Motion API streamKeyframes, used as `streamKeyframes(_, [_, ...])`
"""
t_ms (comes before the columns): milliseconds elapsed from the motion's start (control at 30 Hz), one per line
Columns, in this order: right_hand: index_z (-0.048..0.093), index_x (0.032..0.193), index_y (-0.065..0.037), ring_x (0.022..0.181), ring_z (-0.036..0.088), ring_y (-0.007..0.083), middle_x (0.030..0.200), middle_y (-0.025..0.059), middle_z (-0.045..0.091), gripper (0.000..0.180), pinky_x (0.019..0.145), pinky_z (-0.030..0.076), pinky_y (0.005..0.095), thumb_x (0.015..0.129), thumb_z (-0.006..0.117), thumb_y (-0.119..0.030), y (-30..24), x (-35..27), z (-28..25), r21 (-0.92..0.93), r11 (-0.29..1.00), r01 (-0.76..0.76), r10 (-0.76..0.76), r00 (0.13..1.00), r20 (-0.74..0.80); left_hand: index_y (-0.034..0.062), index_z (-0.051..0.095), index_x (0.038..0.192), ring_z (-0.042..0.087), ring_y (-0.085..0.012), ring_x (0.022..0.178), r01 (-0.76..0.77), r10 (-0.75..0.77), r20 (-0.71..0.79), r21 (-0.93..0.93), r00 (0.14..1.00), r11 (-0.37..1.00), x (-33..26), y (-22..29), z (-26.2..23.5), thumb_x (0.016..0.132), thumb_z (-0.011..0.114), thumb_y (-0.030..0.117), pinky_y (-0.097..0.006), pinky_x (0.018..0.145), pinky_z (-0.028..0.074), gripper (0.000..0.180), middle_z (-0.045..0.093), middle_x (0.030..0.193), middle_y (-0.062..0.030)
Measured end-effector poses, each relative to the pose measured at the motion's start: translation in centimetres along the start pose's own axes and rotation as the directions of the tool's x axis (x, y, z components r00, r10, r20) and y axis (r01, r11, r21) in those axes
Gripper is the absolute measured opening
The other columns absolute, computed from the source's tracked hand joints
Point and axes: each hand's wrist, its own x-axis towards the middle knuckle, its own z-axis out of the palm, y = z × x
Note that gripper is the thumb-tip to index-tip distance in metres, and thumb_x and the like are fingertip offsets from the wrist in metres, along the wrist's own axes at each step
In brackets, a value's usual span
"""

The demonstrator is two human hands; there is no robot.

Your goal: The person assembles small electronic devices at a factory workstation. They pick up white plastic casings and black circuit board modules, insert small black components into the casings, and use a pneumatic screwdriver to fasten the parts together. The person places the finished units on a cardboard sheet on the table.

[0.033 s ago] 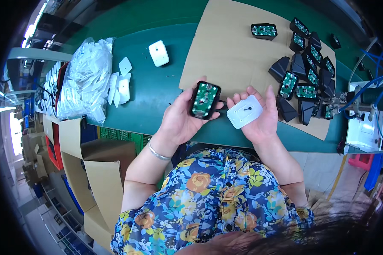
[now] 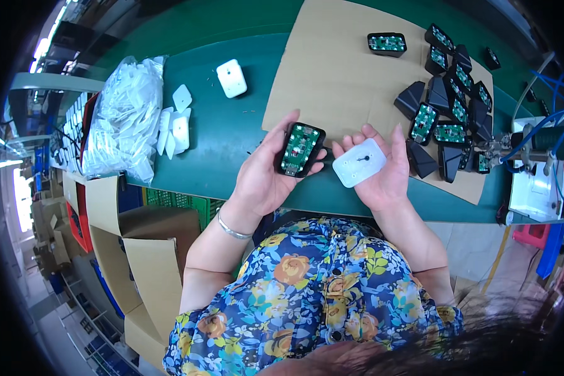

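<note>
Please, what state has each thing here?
Left hand, closed around black housing
Black housing, open, circuit board exposed
Right hand, palm up, open
White plate, resting on right hand
Other housings, several open-side up
Plastic bag, filled with white pieces
Cardboard box, flaps open
Cardboard sheet, lying flat

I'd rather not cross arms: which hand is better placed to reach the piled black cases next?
Probably the right hand: nearer the piled cases, though carrying a white plate; the left hand, gripping another black case, is farther.

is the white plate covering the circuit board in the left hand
No, the white plate lies in the right hand, apart from the circuit board in the left hand.
</note>
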Motion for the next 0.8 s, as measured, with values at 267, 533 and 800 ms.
streamKeyframes(267, [0.047,0.112,-0.003,0.103,0.049,0.0247,0.106,0.0105,0.053,0.067,0.092,0.038,0.0393,0.083,0.033,-0.062,1.3,-0.3,2.1,-0.135,0.991,0.024,-0.034,0.997,-0.073,0.005,0.055,0.112,0.052,-0.0225,0.098,-0.548,0.419,0.53,0.832,0.737,-0.088,0.9,-3.1,1.7,0.067,0.072,0.01,-0.029,0.082,0.044,0.048,0.05,0.104,-0.0122])
streamKeyframes(533, [0.043,0.117,-0.002,0.107,0.046,0.0259,0.112,0.0147,0.05,0.067,0.094,0.037,0.0412,0.084,0.033,-0.06,1.5,-0.3,1.3,-0.2,0.978,0.056,-0.066,0.997,-0.043,0.0073,0.055,0.112,0.055,-0.0233,0.093,-0.521,0.378,0.522,0.846,0.764,-0.116,1.3,-3.8,1.1,0.066,0.072,0.012,-0.031,0.078,0.048,0.049,0.052,0.104,-0.0119])
streamKeyframes(800, [0.043,0.115,-0.005,0.101,0.049,0.0215,0.107,0.0102,0.05,0.065,0.089,0.04,0.0366,0.085,0.029,-0.06,1.4,-0.2,1.6,-0.264,0.96,0.095,-0.101,0.995,-0.01,0.0084,0.054,0.112,0.055,-0.028,0.095,-0.611,0.374,0.648,0.758,0.663,-0.229,2.0,-4.2,0.3,0.065,0.071,0.012,-0.035,0.076,0.049,0.051,0.05,0.107,-0.0114])
